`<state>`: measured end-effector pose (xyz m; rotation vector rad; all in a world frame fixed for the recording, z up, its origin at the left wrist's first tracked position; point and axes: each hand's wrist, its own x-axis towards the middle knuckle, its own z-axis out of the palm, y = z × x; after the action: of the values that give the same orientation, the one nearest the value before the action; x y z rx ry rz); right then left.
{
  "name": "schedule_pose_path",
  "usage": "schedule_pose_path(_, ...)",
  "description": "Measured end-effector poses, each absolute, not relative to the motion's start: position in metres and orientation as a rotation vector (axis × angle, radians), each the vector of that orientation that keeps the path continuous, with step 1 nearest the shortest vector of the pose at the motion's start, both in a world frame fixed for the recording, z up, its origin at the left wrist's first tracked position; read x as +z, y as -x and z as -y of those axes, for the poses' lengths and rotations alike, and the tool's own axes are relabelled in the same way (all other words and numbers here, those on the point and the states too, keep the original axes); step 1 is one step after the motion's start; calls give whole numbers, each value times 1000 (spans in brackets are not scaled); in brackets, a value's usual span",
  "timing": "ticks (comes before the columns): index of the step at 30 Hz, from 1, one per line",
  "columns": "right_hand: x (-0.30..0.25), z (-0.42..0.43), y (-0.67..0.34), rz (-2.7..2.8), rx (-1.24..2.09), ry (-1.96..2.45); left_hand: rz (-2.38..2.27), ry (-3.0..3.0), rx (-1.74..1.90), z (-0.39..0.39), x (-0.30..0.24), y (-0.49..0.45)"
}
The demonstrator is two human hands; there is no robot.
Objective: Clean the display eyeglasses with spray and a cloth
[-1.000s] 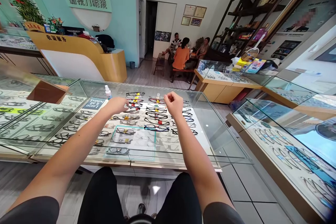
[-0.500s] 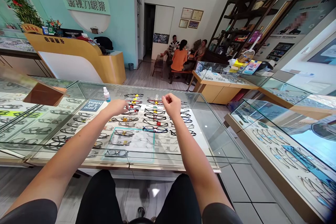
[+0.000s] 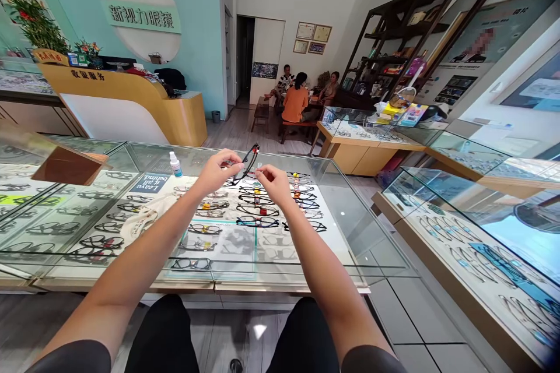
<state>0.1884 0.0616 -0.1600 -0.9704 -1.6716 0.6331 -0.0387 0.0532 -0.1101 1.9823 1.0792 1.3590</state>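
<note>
A pair of black-framed glasses is lifted above the glass display counter. My left hand pinches the glasses at their left side. My right hand is closed in a pinch just right of the frame, apparently on its other end, though the contact is hard to make out. Rows of several glasses lie on the counter under my hands.
A small spray bottle and a dark sign stand at the counter's left. A beige cloth lies near my left forearm. More glass cases line the right. Three people sit at a table at the back.
Both hands came together from apart over the rows. The black glasses, not held before, are now raised between them. The camera has tilted slightly.
</note>
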Motion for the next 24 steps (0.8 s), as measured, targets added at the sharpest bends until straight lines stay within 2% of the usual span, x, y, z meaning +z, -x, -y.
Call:
schedule_pose_path(2, -160, -60, -184, 1665, 744, 914, -938, -1764, 1469, -55, -123, 16)
schedule_pose_path(6, -159, -56, -180, 1643, 839, 875, -867, -1492, 1459, -57, -147, -3)
schedule_pose_path(24, -164, -52, -176, 1602, 870, 860, -856, -1399, 1443, -59, -165, 10)
